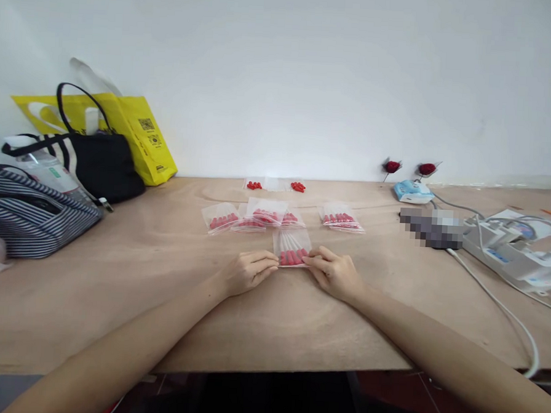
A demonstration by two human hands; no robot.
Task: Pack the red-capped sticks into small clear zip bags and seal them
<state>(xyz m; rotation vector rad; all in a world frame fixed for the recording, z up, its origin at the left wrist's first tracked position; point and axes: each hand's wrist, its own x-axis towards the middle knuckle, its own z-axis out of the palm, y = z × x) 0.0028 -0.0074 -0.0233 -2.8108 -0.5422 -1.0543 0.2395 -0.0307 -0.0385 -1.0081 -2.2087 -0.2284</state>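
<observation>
A small clear zip bag (293, 239) lies flat on the table in front of me, with several red capsule-like pieces (292, 257) lined up along its near edge. My left hand (250, 272) pinches the bag's near left corner between thumb and fingers. On the other side, my right hand (334, 272) has its fingertips closed on the near right corner. Just beyond are more filled zip bags: one at the left (222, 219), an overlapping group in the middle (266, 215), and a stack at the right (342, 218).
Loose red pieces (254, 185) and another small heap (298, 187) lie near the wall beside clear bags. Left stand a yellow bag (145, 138), a black bag (109, 167) and a striped pouch (35, 215). Right are wipes (413, 192), a power strip (504, 252) and cables.
</observation>
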